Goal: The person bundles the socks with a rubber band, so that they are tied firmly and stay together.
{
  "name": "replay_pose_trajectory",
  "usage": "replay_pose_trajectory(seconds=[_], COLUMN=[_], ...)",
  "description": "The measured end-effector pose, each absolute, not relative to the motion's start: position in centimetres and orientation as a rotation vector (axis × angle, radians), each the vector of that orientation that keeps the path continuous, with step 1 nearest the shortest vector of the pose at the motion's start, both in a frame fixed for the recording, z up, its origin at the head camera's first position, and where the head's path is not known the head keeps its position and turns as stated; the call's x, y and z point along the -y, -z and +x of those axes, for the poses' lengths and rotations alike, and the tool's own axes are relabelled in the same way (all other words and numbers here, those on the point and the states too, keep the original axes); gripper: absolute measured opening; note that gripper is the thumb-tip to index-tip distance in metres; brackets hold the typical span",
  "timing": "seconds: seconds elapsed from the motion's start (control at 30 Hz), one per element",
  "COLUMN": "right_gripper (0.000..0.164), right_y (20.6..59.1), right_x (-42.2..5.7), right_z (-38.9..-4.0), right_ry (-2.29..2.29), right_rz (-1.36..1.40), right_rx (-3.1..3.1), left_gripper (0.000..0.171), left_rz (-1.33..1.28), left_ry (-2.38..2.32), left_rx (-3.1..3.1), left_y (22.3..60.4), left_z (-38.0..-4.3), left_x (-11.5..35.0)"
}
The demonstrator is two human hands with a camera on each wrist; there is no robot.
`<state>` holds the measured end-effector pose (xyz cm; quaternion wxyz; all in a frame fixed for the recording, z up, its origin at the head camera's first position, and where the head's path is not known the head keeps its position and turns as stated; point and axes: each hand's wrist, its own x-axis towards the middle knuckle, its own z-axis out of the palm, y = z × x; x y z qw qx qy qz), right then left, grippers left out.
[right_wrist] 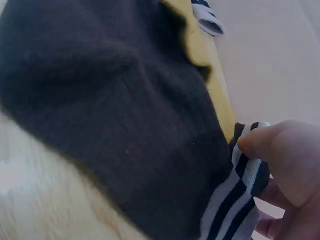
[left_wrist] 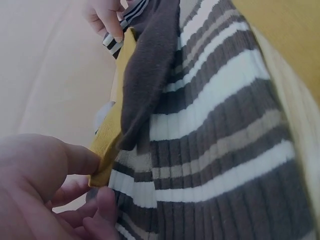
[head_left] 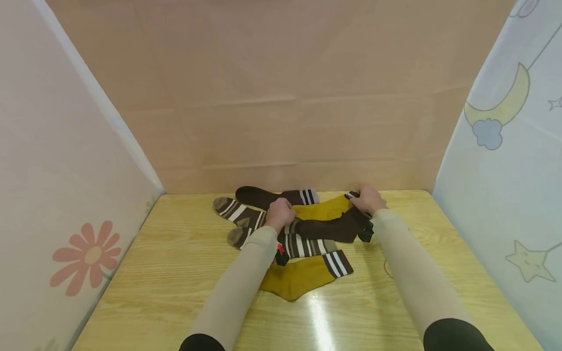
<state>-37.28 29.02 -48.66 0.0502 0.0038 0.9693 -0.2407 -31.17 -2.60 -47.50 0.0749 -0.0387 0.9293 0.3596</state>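
My left hand (head_left: 280, 213) pinches one end of a mustard-yellow sock (head_left: 322, 209) between thumb and fingers. At its other end, my right hand (head_left: 370, 200) grips the dark cuff with white stripes (right_wrist: 245, 150). A dark brown sock (head_left: 329, 229) lies across the yellow one, its striped cuff (right_wrist: 227, 210) beside my right fingers. Beneath and in front of my left hand are brown, white and tan striped socks (head_left: 307, 246), partly hidden by my forearm. Another dark brown sock (head_left: 259, 197) lies behind, and a second yellow sock (head_left: 294, 280) is nearest to me.
The socks lie on a light wooden table (head_left: 175, 273). A plain tan backdrop (head_left: 285, 122) rises at its far edge, with printed panels (head_left: 88, 195) on both sides. A thin ring (head_left: 387, 269) shows beside my right sleeve.
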Motion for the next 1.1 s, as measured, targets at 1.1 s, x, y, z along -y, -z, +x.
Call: replay_pose_trajectory(seconds=[1.1], right_gripper=[0.055], right_y=[43.7], right_x=[-29.4], right_z=[-35.7], right_ry=[1.175], right_rz=[-0.147], right_rx=[-2.824], left_gripper=[0.017], left_rz=[0.109], left_ry=[-1.804], left_rx=[-2.491], left_y=[46.5], left_z=[-31.5], left_x=[6.9])
